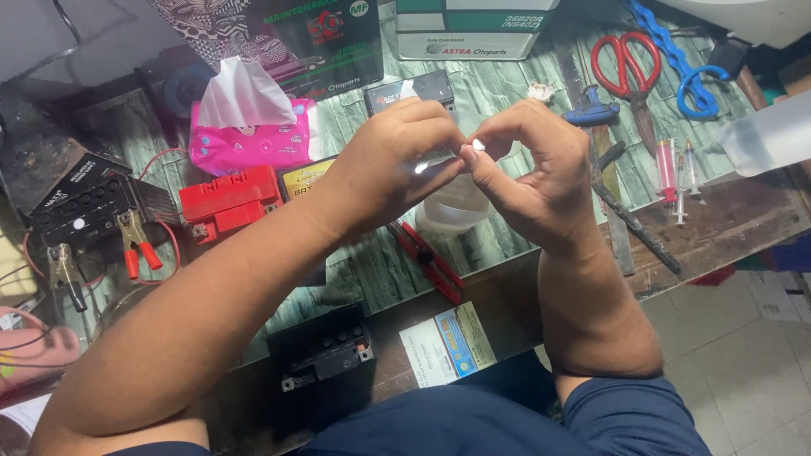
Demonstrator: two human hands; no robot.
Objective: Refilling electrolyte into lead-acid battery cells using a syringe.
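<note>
Both my hands meet above the middle of the workbench. My left hand [397,160] and my right hand [528,165] pinch a small shiny metal piece [477,145] between their fingertips; its shape is too small to tell. Below the hands sits a clear plastic container [452,211]. A red-handled tool [427,257] lies on the bench just under my left wrist. A small black battery [325,355] stands at the near edge in front of me.
A pink tissue pack [245,139], a red battery cover [228,203] and a black battery with clamp leads [93,211] sit at left. Red scissors [629,72], a blue tool [680,63], syringes [676,173] and a dark rod [629,215] lie at right. Boxes [469,25] stand behind.
</note>
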